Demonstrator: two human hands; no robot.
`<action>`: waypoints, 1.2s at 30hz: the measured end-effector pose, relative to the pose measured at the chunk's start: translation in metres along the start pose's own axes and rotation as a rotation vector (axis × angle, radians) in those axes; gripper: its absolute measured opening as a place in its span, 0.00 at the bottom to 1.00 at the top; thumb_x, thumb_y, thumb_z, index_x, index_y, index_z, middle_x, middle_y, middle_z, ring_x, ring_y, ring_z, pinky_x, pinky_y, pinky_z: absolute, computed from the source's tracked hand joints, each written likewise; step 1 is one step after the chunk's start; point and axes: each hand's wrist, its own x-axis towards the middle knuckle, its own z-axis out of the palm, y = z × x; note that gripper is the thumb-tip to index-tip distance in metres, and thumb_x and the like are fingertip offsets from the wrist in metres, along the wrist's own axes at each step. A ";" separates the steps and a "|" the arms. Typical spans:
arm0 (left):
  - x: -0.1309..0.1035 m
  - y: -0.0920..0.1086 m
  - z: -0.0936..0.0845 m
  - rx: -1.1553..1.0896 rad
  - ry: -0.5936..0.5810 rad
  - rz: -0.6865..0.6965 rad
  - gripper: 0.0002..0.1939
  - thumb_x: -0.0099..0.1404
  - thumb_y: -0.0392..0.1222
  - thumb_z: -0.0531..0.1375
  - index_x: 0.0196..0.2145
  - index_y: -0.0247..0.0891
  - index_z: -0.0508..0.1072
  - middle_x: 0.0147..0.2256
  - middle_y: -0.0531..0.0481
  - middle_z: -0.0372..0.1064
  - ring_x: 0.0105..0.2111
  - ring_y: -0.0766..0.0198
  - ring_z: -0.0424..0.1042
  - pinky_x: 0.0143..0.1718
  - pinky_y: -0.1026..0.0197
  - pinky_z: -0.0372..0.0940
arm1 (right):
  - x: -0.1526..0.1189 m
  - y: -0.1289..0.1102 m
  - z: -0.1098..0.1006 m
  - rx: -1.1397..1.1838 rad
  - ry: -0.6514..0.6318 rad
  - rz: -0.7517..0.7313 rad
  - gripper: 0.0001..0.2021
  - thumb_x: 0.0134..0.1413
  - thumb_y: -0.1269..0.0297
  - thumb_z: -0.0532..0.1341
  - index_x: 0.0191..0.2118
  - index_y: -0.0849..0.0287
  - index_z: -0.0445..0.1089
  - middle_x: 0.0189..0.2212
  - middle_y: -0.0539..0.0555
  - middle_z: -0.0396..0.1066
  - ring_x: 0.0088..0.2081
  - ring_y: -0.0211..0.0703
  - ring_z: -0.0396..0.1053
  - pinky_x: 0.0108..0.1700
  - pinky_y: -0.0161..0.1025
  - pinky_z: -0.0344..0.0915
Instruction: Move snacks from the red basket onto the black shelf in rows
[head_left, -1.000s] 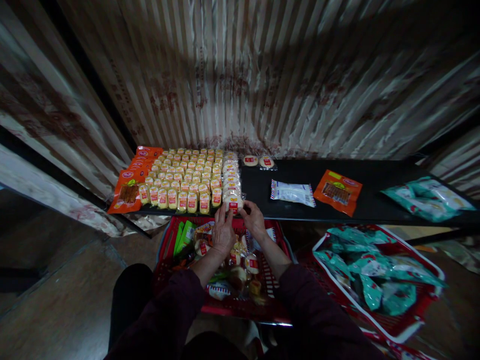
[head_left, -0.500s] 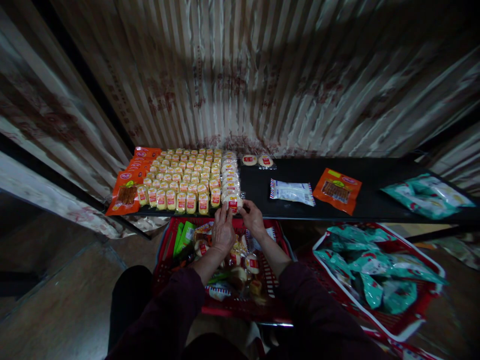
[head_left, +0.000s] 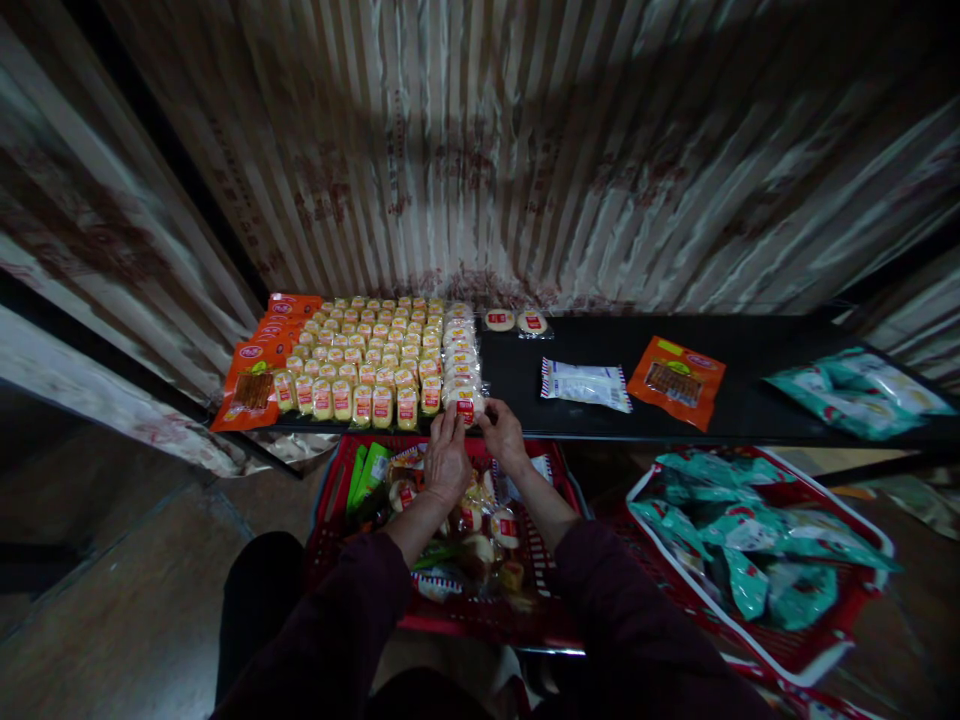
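Observation:
A clear-wrapped round cake (head_left: 465, 408) with a red label lies at the front end of a row of similar round cakes (head_left: 460, 345) on the black shelf (head_left: 517, 390). My left hand (head_left: 448, 464) grips its left and front side with the fingertips. From the right, my right hand (head_left: 502, 436) pinches the edge of its wrapper. Left of this row stand several tight rows of small yellow wrapped cakes (head_left: 364, 362). Two more round cakes, one at the left (head_left: 499, 319) and one at the right (head_left: 533, 323), lie near the back of the shelf.
Orange snack packets (head_left: 253, 375) overlap at the left. Farther right lie a white packet (head_left: 586, 384), an orange packet (head_left: 676, 382) and a teal bag (head_left: 859, 392). Below my arms is a red basket (head_left: 326, 530) of mixed snacks; another basket (head_left: 851, 610) holds teal bags.
Both hands stay at the front round cake, which has tilted or shifted very slightly. The rest keeps its place, apart from a tiny shift of the view.

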 end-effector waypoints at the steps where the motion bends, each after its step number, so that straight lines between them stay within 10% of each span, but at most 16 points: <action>1: 0.001 0.000 0.000 -0.001 0.000 0.007 0.30 0.57 0.25 0.49 0.58 0.31 0.62 0.62 0.39 0.53 0.60 0.51 0.54 0.58 0.46 0.60 | 0.000 -0.001 0.000 -0.002 0.002 0.000 0.14 0.46 0.59 0.58 0.39 0.58 0.69 0.36 0.55 0.74 0.37 0.47 0.71 0.45 0.48 0.67; 36: -0.002 -0.005 0.000 0.032 -0.025 0.010 0.33 0.56 0.26 0.50 0.60 0.32 0.58 0.63 0.39 0.50 0.61 0.50 0.53 0.58 0.45 0.58 | 0.004 -0.004 -0.004 -0.088 0.003 -0.057 0.20 0.45 0.57 0.62 0.44 0.62 0.70 0.40 0.61 0.72 0.40 0.49 0.71 0.47 0.49 0.68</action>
